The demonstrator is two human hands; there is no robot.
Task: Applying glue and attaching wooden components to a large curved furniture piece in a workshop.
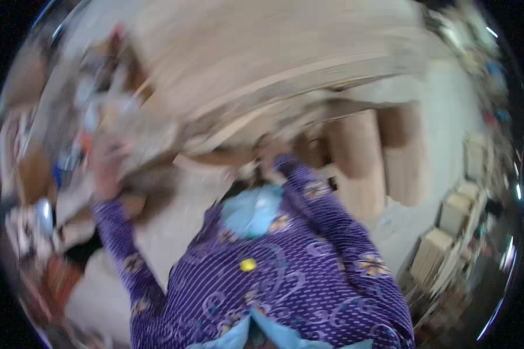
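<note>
Motion blurs the whole picture. My left hand (109,166) reaches forward at the left, beside the near left corner of a big pale wooden table (262,43). Its fingers are smeared, and I cannot make out anything held. Close in front of my body, my right hand (269,154) is near the table's front edge, next to a curved brown wooden piece (221,157). Whether it grips that piece is hidden by the blur. To the right of it, large pale wooden pieces with rounded ends (358,151) stand side by side.
Mixed small items clutter the left side around a cardboard-brown object (36,171). At the right, stacks of pale blocks (431,253) stand along the grey floor (448,128). A reddish stack (60,282) sits at the lower left.
</note>
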